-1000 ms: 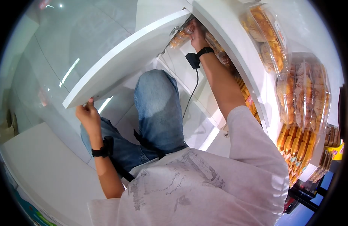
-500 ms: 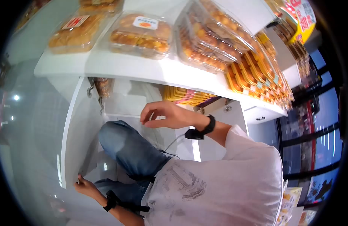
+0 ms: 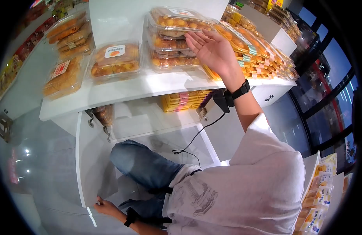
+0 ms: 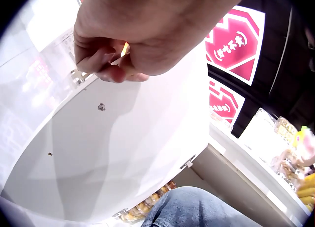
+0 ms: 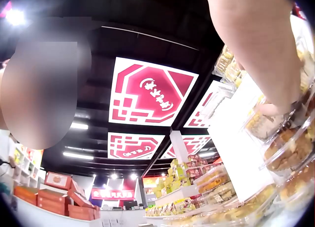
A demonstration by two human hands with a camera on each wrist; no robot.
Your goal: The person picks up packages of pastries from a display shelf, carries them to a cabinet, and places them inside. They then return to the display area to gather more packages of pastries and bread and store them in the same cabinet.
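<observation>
My left hand (image 3: 105, 206), fingers curled, holds the free edge of the opened white cabinet door (image 3: 95, 164). In the left wrist view, the curled left hand (image 4: 123, 50) covers part of that edge, and the door's inner face (image 4: 118, 143) spreads below it. My right hand (image 3: 216, 53) is raised above the counter with its fingers extended and holds nothing. Its fingertips overlap a stack of clear pastry boxes (image 3: 163, 41) in the head view. The right wrist view shows the right hand (image 5: 275, 109) right at clear pastry boxes (image 5: 290, 148).
Pastry boxes with labels (image 3: 114, 62) line the white counter (image 3: 122, 88). Inside the cabinet below are yellow trays (image 3: 181, 102) and a brown package (image 3: 104, 114). My bent knee (image 3: 130, 154) is before the opening. A cable (image 3: 200, 133) hangs from the right wrist.
My right hand has come out of the cabinet and risen to the pastry boxes on the counter. The left hand stays at the door edge. The head view has turned toward the counter.
</observation>
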